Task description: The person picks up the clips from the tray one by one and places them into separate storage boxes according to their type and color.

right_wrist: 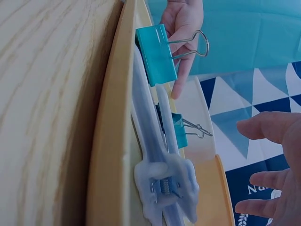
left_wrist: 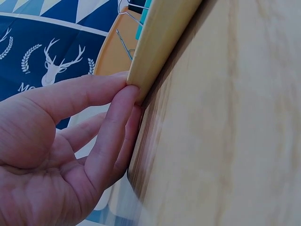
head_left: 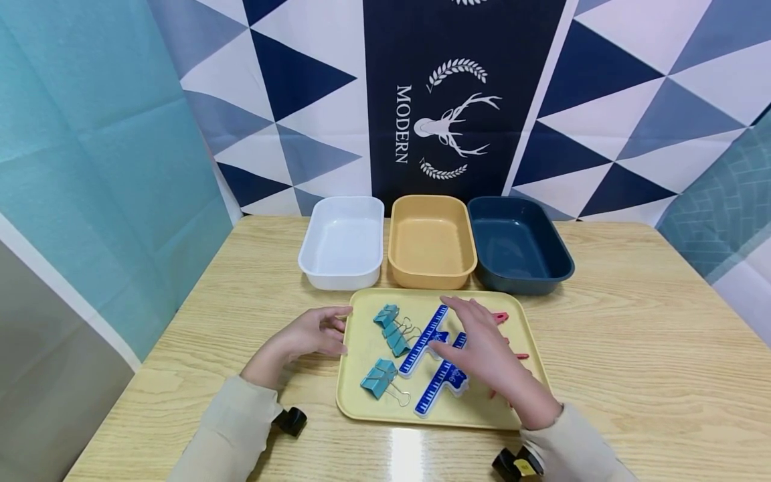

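My left hand [head_left: 310,333] is at the left edge of a pale yellow tray [head_left: 363,348]; its fingertips touch the rim in the left wrist view. Over the right half of the tray hovers my right hand [head_left: 482,348], fingers spread and holding nothing. Below and left of it lie two blue-and-white long bag clips [head_left: 423,340], slanted side by side. Teal binder clips lie on the tray's left half, one in front [head_left: 378,379] and two behind [head_left: 396,339]. Red pieces [head_left: 500,317] show at the right, mostly hidden by my right hand. A spring shows in the nearer bag clip [right_wrist: 164,186].
Behind the tray stand three bins in a row: white [head_left: 342,241], orange-yellow [head_left: 432,241] and dark blue [head_left: 515,244]. A patterned cloth [head_left: 313,80] hangs behind them. Wooden table [head_left: 632,321] surface surrounds the tray.
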`<state>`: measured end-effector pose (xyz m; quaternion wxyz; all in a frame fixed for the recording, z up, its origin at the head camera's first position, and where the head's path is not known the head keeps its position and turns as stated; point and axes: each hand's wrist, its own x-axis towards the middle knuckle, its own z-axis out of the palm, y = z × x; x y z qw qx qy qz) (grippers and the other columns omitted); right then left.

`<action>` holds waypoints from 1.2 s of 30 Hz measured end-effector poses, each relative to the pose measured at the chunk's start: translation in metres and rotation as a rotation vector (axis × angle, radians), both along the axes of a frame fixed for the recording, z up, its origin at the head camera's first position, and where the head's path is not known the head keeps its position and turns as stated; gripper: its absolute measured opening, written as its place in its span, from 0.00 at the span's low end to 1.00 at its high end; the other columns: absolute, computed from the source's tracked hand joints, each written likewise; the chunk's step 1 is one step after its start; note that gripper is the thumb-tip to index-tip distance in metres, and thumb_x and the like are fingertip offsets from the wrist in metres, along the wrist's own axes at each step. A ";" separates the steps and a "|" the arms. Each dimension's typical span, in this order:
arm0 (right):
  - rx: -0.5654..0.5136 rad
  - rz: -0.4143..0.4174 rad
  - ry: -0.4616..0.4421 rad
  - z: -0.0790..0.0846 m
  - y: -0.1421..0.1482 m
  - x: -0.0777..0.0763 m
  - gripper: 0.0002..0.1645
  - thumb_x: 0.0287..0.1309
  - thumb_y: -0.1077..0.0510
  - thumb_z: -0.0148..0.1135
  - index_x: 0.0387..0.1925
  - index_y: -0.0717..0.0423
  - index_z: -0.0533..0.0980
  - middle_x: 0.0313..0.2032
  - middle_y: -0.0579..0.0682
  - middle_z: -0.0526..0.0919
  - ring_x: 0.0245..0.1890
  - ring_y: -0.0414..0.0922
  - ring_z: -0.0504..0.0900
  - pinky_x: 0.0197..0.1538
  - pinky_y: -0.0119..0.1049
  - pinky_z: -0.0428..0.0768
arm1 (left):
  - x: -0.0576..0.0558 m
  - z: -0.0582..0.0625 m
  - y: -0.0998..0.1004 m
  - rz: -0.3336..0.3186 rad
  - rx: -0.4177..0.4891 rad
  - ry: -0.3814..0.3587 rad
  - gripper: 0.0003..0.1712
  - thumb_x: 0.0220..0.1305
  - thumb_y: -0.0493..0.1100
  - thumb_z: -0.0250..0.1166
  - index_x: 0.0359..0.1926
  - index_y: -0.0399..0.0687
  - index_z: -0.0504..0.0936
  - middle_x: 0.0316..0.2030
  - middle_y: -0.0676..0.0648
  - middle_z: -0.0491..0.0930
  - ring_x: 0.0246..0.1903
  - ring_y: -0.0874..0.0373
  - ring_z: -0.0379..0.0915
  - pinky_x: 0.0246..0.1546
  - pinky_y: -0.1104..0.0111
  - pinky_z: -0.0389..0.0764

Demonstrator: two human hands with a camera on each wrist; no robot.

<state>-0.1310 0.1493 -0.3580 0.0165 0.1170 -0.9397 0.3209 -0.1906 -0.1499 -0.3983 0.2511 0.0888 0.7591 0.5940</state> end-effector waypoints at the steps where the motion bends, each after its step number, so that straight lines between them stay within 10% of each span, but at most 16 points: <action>1: 0.000 0.004 0.002 0.000 -0.001 0.000 0.44 0.50 0.49 0.69 0.66 0.54 0.61 0.64 0.61 0.61 0.66 0.63 0.48 0.60 0.69 0.54 | 0.000 0.000 0.000 0.001 0.000 0.000 0.45 0.46 0.23 0.68 0.66 0.38 0.62 0.44 0.38 0.68 0.40 0.52 0.75 0.38 0.62 0.83; 36: -0.092 0.011 -0.074 -0.004 -0.033 -0.014 0.41 0.53 0.52 0.67 0.66 0.57 0.61 0.64 0.61 0.62 0.63 0.59 0.60 0.62 0.57 0.64 | 0.000 0.001 0.000 -0.002 0.028 -0.009 0.45 0.45 0.22 0.67 0.66 0.36 0.62 0.44 0.38 0.67 0.41 0.52 0.76 0.39 0.63 0.83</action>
